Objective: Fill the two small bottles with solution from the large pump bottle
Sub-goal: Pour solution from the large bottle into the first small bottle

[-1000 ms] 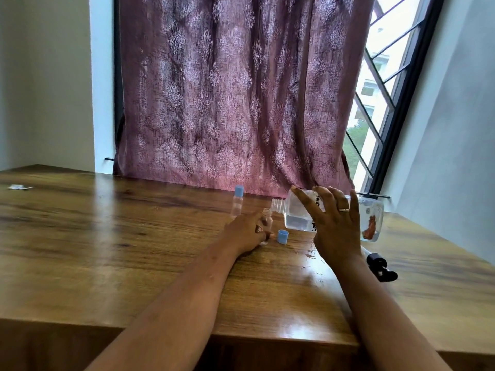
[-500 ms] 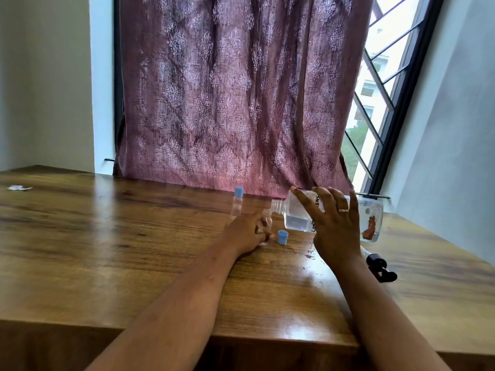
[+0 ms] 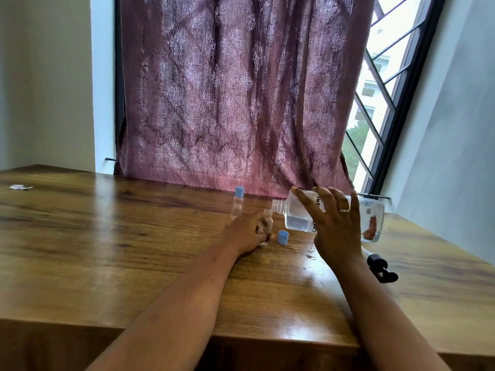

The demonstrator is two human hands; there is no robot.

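Table [image 3: 107,250], far edge: my left hand [image 3: 247,231] grips the small bottle [image 3: 267,222], light and probably tip-prone. My right hand [image 3: 334,228] wraps the tilted large bottle [image 3: 297,215] mid-body; likely slick.

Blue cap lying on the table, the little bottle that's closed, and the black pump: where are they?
loose blue cap [image 3: 283,237], head view, on its side wall.
capped small bottle [image 3: 237,207], head view, on its clear body.
black pump head [image 3: 381,267], head view, on its black top.

Soft daylight from the window [image 3: 375,84] glares on the table [image 3: 107,250]; edges bend.
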